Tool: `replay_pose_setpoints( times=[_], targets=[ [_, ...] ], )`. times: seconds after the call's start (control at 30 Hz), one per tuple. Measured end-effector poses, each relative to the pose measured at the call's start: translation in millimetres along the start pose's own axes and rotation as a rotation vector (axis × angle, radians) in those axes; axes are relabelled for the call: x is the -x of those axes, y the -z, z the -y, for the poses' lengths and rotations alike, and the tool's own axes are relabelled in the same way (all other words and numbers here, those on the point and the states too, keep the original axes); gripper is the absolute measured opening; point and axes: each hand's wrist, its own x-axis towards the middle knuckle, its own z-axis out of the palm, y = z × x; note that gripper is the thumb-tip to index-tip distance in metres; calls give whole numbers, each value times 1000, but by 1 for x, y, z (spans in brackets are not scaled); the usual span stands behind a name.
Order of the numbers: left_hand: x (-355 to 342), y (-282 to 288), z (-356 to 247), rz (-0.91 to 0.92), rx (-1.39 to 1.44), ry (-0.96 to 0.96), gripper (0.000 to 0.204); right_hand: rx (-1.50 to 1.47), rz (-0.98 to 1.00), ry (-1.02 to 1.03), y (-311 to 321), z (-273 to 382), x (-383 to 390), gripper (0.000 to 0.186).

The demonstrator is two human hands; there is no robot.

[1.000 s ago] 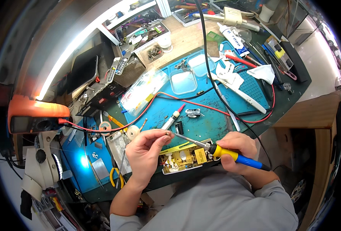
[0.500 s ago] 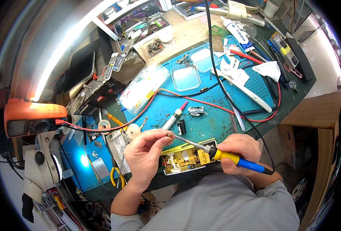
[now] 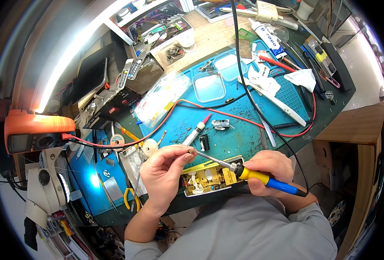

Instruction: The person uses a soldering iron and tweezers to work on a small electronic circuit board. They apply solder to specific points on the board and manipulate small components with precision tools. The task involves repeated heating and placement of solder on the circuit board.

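In my right hand [image 3: 270,171] is a soldering iron [image 3: 254,175] with a yellow and blue handle, its metal shaft pointing left. The tip meets a tiny component [image 3: 190,151] pinched between thumb and forefinger of my left hand [image 3: 168,171]; its kind is too small to make out. Under the iron lies an open device with a yellow circuit board [image 3: 209,180], partly hidden by my hands. Just beyond are a black cylindrical capacitor [image 3: 204,142], a silvery cylindrical part [image 3: 221,125] and a syringe [image 3: 195,133] with a pink tip.
An orange multimeter [image 3: 40,132] stands left, its red lead [image 3: 231,115] crossing the blue mat [image 3: 244,138]. The iron's black cable [image 3: 261,104] arches overhead. Clear plastic lids [image 3: 208,86], white tweezers [image 3: 287,110] and a glue tube [image 3: 267,40] lie farther back. Yellow-handled pliers [image 3: 126,199] rest by my left forearm.
Almost nothing differs. Both hands keep their places, with the iron's tip still at the small component.
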Motion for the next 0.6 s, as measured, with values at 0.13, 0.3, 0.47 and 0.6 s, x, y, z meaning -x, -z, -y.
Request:
replay_pose_setpoints(
  times=[0.13,0.3,0.47,0.6],
  targets=[
    [0,0,0,-1,6,-4,12,-12,9,-6,1,0,0,24],
    [0,0,1,1,8,-9,12,-15,8,-13,1,0,1,23],
    [0,0,2,0,2,-8,12,-7,4,-11,1,0,2,24],
    [0,0,1,0,-5,-10,12,4,22,13,1,0,1,24]
  ],
)
